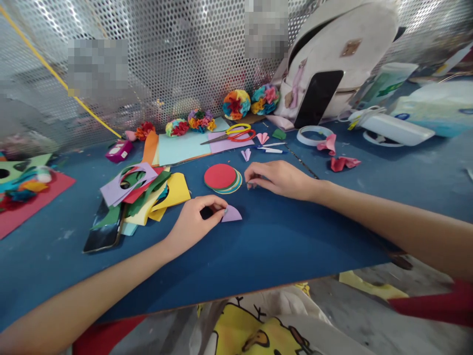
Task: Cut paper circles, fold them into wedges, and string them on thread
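Note:
A folded purple paper piece [232,214], shaped like a wedge with a curved edge, is pinched between the thumb and fingers of my left hand [199,217], just above the blue table. My right hand [281,178] hovers beside the stack, its fingers loosely curled and a little apart, with nothing visible in them. Between and beyond both hands lies a stack of paper circles with a red circle [220,176] on top; green, blue and yellow edges show beneath it.
Cut paper scraps [129,182] partly cover a dark phone [105,231] at left. Yellow- and red-handled scissors [236,133], pens [271,148], paper flowers [236,104] and a tape roll [314,135] lie farther back. A white backpack [343,49] stands behind, a black phone [320,98] leaning on it.

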A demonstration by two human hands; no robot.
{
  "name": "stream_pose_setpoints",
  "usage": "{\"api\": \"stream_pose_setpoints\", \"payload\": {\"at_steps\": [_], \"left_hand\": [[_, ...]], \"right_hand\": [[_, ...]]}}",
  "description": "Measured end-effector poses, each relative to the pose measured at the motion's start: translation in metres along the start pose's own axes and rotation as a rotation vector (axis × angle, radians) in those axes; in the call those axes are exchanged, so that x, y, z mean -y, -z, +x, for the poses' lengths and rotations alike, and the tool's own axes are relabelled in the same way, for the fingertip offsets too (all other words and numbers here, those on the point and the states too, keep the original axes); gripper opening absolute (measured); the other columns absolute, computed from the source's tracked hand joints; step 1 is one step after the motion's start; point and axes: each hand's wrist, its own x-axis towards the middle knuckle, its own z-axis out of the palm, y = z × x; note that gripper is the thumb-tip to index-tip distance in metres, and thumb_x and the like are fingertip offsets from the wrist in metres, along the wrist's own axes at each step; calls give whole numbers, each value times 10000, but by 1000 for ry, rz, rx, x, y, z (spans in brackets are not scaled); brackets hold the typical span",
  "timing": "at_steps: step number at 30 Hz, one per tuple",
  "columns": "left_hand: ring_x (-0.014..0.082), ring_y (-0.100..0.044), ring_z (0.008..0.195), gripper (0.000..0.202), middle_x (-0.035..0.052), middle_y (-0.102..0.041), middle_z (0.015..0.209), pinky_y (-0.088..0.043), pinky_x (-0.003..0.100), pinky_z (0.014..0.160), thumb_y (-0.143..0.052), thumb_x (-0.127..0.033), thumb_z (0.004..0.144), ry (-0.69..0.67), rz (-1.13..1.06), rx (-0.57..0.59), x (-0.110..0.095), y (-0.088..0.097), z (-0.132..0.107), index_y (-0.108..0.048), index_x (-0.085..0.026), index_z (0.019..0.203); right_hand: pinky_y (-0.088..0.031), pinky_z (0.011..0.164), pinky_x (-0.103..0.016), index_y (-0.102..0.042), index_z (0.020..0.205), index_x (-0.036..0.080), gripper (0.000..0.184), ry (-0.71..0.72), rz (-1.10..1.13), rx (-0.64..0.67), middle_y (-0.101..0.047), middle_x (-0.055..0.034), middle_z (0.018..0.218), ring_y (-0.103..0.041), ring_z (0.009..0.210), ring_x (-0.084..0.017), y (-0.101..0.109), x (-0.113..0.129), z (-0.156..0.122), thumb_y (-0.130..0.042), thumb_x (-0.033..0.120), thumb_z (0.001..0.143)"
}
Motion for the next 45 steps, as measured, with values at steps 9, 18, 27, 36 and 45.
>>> {"api": "stream_pose_setpoints", "payload": {"at_steps": [9,18,27,36,45], "left_hand": [[134,-683,716,138,-1,-757,792,-520,235,716,-609,-196,866,-8,-3,4,-1,0,1,-738,-180,911],[148,-677,726,112,-6,-771,784,-488,259,717,-667,-234,863,9,37,-8,0,-1,0,-775,-203,868],[141,-619,664,92,-15,-739,713,-446,266,677,-687,-221,848,-9,41,-13,-3,-1,0,-757,-202,792],[156,-678,736,288,15,-758,772,-490,260,710,-556,-269,958,-28,-33,-18,-4,1,0,-718,-186,734],[182,-708,778,151,42,-785,822,-523,284,743,-670,-242,860,-4,-67,-23,-7,0,2,-785,-184,781]], "right_hand": [[-421,676,-260,-635,1035,189,176,309,-161,19,-749,-27,949,-671,801,-145,-5,24,-2,-464,193,1077],[-440,666,-258,-694,1019,207,188,244,-200,-118,-792,0,946,-707,766,-135,-15,34,-3,-513,224,1067],[-459,680,-258,-717,1004,208,203,248,-179,-141,-801,1,950,-721,783,-140,-17,35,-3,-525,225,1066],[-449,681,-262,-720,997,211,208,243,-190,-137,-797,6,931,-716,778,-138,-19,35,-3,-523,219,1063],[-438,654,-295,-718,1012,188,224,330,-299,-173,-779,-2,892,-685,757,-141,-19,38,-3,-506,225,1076]]}}
